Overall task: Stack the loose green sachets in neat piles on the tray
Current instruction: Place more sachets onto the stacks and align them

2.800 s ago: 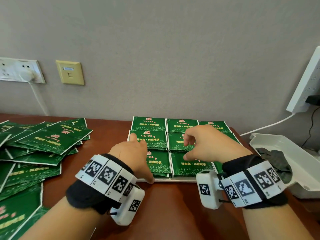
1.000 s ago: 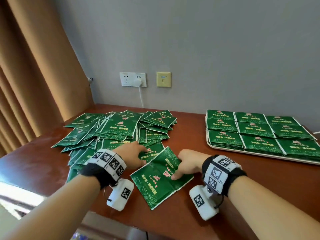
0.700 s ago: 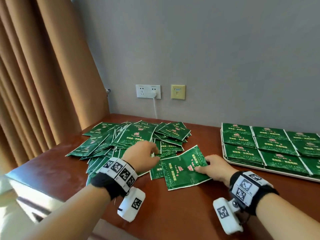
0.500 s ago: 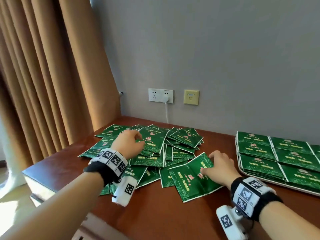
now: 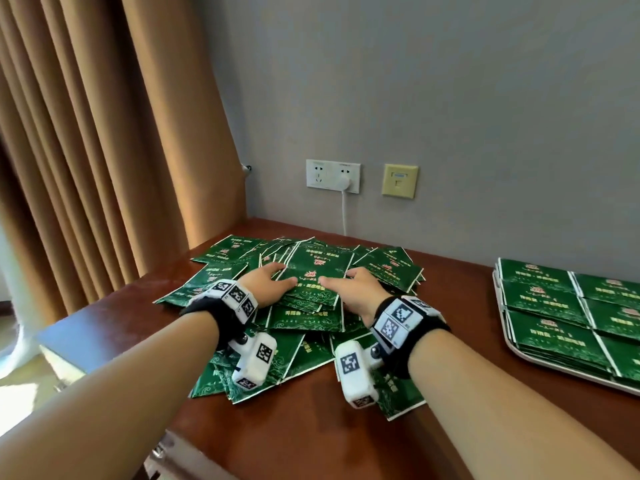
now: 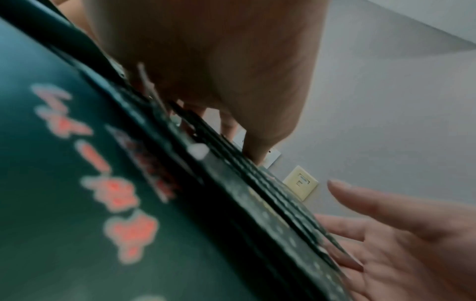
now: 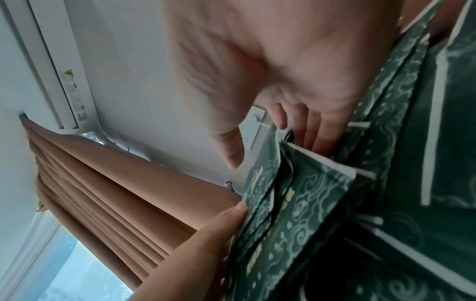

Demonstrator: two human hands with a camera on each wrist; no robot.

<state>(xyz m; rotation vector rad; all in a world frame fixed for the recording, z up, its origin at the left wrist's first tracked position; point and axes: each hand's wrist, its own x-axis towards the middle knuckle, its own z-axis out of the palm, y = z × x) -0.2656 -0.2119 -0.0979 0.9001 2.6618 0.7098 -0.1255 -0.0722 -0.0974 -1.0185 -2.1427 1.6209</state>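
1. Head view: both hands are on the loose heap of green sachets (image 5: 311, 299) piled at the back left corner of the brown table (image 5: 311, 427), by the curtain (image 5: 104, 150).
2. The left hand (image 5: 268, 285) lies on the left flank of the topmost sachets, fingers straight and spread, thumb pointing inward.
3. The right hand (image 5: 353, 289) mirrors it on the right flank, fingers long and relaxed, thumb aimed back at the left thumb; the two thumbs are close, not touching.
4. Left wrist view: blurred red print on a sachet fills the near side, and straight fingertips (image 6: 257, 150) press the stacked edges.
5. Right wrist view: fingers (image 7: 316, 130) lie flat along the sachet edges, nothing clenched.
6. Over at the right edge, the white tray (image 5: 554, 370) carries neat rows of stacked sachets (image 5: 554, 306).
7. On the wall behind: a white socket (image 5: 332, 176) with a plug in, and a yellow plate (image 5: 399, 180) beside it.
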